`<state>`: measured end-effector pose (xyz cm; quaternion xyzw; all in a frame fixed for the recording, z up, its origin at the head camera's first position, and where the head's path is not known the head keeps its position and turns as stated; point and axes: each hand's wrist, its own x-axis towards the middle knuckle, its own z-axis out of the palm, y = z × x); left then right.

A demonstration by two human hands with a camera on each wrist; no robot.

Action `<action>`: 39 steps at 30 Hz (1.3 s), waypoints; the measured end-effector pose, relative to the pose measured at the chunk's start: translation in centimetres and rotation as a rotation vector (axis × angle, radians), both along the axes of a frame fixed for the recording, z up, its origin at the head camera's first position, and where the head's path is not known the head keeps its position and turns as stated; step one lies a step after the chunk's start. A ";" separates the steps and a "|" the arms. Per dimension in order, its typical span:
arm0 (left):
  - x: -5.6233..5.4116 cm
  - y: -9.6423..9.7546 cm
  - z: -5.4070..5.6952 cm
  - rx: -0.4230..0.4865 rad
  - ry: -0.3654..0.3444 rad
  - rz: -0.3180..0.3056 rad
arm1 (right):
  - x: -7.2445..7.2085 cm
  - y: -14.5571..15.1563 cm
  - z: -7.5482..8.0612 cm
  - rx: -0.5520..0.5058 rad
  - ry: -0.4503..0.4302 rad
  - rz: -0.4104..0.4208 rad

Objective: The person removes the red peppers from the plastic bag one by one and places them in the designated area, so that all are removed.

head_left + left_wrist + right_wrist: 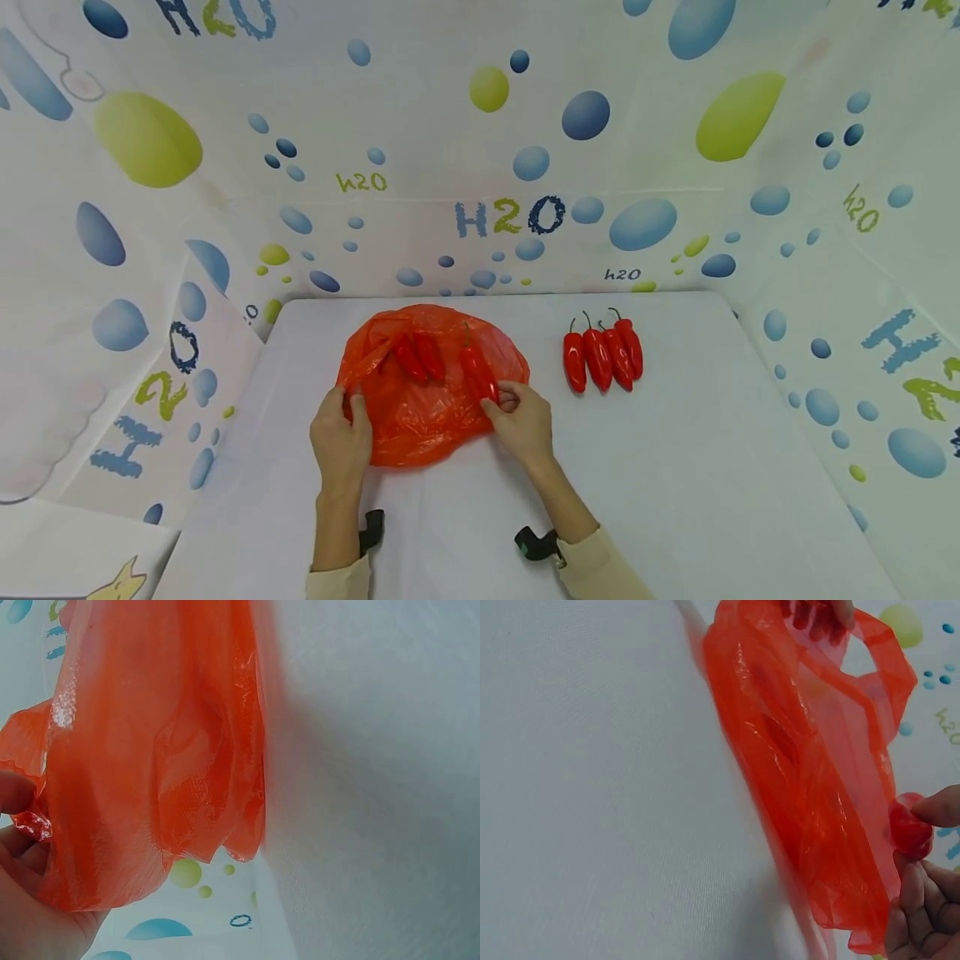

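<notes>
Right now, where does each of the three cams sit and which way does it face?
Head: worn on the head, facing forward and down at the white table; shows both forearms, left hand and right hand at the thin orange plastic bag, four loose red peppers beside it.
Left wrist: looks past the left palm at the bag.
Right wrist: looks past the right fingers, which pinch a red pepper.
Shared: bag and table in all views.

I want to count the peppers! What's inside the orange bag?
Two red peppers show through the orange bag. The right hand holds a third pepper at its edge. The crumpled plastic could hide more.
</notes>
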<state>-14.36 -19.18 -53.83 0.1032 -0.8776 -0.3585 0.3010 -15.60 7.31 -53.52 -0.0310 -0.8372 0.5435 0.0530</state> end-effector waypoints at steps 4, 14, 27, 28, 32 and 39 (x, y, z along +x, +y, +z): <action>-0.1 0.1 0.1 -0.012 0.005 0.005 | 0.0 0.6 0.1 0.004 0.013 -0.024; -0.1 0.3 0.3 -0.011 -0.014 0.011 | 0.1 2.6 0.6 -0.020 0.024 -0.088; -0.2 0.5 0.5 -0.018 -0.039 0.020 | 0.4 5.8 0.3 -0.017 0.011 -0.145; -0.2 0.5 0.5 -0.018 -0.040 0.022 | 0.4 6.0 0.2 -0.013 0.010 -0.148; -0.2 0.6 0.5 -0.019 -0.045 0.024 | 0.5 6.8 0.1 0.000 0.000 -0.164; -0.2 0.7 0.6 -0.013 -0.028 0.019 | 0.5 8.0 0.3 -0.004 -0.019 -0.204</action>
